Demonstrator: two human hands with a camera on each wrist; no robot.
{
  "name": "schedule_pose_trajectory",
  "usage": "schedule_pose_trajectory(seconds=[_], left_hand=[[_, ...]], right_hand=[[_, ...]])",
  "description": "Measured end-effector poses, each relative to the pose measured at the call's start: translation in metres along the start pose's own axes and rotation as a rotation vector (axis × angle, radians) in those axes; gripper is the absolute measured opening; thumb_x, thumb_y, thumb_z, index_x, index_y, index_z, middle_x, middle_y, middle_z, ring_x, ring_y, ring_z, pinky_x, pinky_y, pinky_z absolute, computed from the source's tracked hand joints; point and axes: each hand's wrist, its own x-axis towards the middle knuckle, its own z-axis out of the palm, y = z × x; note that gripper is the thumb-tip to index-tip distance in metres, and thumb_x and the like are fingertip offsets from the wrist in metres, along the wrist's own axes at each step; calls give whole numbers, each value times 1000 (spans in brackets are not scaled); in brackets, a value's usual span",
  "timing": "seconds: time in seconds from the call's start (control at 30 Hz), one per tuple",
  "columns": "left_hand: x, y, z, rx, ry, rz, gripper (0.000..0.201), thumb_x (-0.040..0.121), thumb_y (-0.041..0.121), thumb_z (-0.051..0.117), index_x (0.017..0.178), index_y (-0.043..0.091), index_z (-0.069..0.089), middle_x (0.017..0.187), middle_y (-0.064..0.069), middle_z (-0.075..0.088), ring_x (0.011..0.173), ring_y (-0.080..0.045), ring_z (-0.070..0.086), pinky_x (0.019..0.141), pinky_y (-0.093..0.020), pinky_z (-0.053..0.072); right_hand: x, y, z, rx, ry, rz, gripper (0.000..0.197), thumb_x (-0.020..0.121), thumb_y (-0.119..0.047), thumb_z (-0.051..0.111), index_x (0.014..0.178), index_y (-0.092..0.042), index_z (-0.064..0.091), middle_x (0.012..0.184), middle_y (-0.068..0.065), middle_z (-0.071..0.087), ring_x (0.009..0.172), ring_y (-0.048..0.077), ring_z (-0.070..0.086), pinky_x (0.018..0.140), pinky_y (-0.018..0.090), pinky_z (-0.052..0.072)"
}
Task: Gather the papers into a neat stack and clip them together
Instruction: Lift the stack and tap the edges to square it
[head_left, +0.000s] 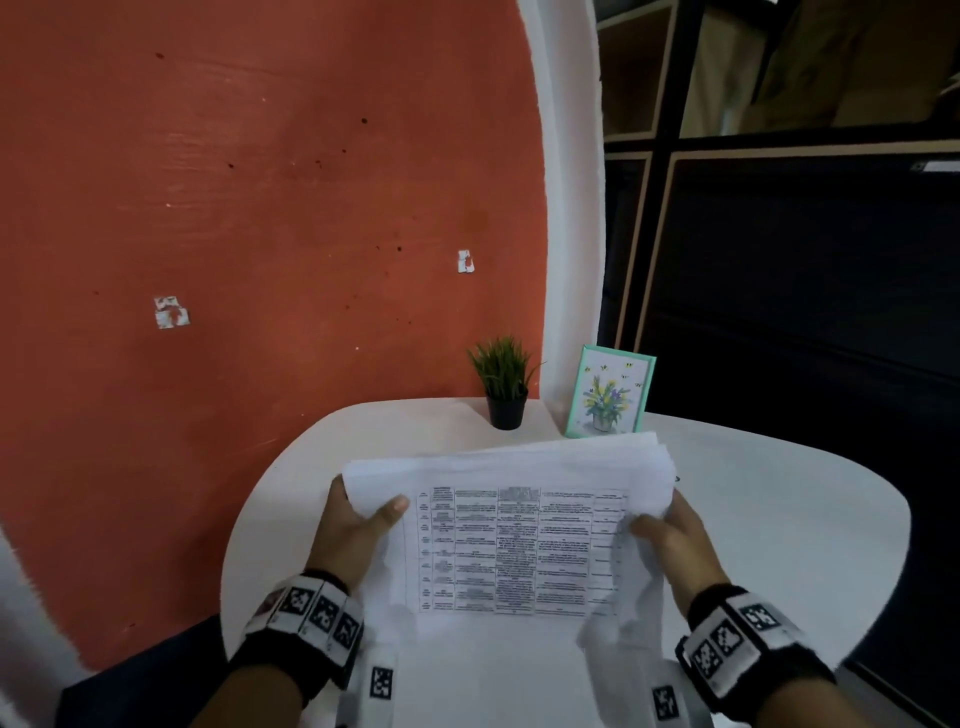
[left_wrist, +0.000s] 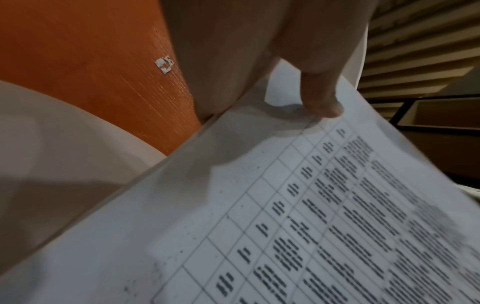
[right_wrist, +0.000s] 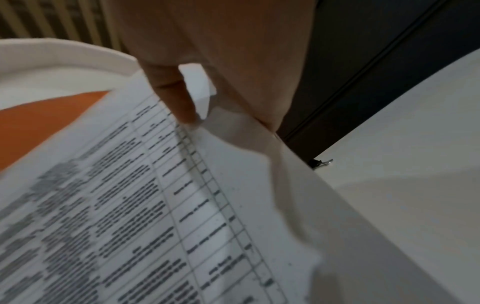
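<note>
Both hands hold the papers (head_left: 514, 545) above the white table (head_left: 779, 519): our left hand (head_left: 358, 535) pinches their left edge, thumb on top, and our right hand (head_left: 670, 535) pinches the right edge the same way. We judge the gathering step nearly done, though the sheets fan unevenly at the far right corner. Next we should tap the edges on the table to square them, then free one hand for the binder clip (right_wrist: 320, 162), which lies on the table just beyond the stack's right side.
</note>
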Motion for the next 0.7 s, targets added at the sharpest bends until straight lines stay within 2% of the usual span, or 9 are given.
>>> schedule_pose_trajectory(seconds=[0.07,0.13,0.23,0.3,0.37,0.47,0.57,0.63,0.7], left_hand=[[0,2,1,-1,28,16,47,82,12,69,124,17,48,117,-2,63,109,-25,59,96,-41,45],[0,12,0,-15,56,43,43,85,7,65,124,13,46,113,-2,62,104,-21,60,91,-35,46],[-1,9,-6,-68,16,65,53,83,0,65,124,20,38,105,6,58,92,1,61,83,-19,51],[-2,-2,-6,-14,-27,-9,58,79,3,70,126,18,39,110,1,59,100,-14,61,86,-29,51],[-5,-7,-2,37,-34,-38,45,80,9,71,121,10,50,110,-3,64,105,-27,60,88,-35,47],[-7,4,3,17,7,12,26,87,12,63,112,14,56,95,8,63,100,-23,58,78,-27,44],[0,6,-1,-9,31,47,51,82,9,69,125,17,44,112,2,58,104,-21,54,89,-33,42],[4,0,-2,-13,42,23,70,77,5,74,133,19,35,119,-1,51,107,-22,51,94,-36,42],[1,-1,0,-23,39,0,65,77,5,74,131,15,40,118,-3,54,107,-23,53,94,-36,42]], right_hand=[[-2,-3,3,12,38,-13,42,79,12,49,114,-11,61,108,15,68,103,33,62,96,49,47],[-1,-13,1,58,63,-46,42,81,13,47,112,-11,60,103,14,67,96,31,62,85,42,51],[-4,-19,-7,86,40,-94,45,81,15,48,114,-15,56,99,7,65,87,23,61,67,32,47],[-6,-12,-7,48,1,-56,45,76,11,54,114,-14,56,101,8,66,86,20,61,68,31,47],[-6,-9,-3,26,-14,-19,39,76,12,54,107,-12,59,97,10,67,84,22,62,69,30,47],[-3,-20,2,49,11,-61,35,81,15,47,99,-12,61,92,10,67,87,28,62,71,33,49],[-2,-28,1,115,23,-131,42,81,14,47,108,-17,55,95,6,63,86,23,60,69,32,48],[-4,-21,1,139,25,-95,48,73,6,56,111,-22,50,98,5,61,87,21,59,70,33,47],[-5,-9,4,109,-9,-27,57,63,-2,57,118,-17,51,104,7,64,94,24,60,75,33,49]])
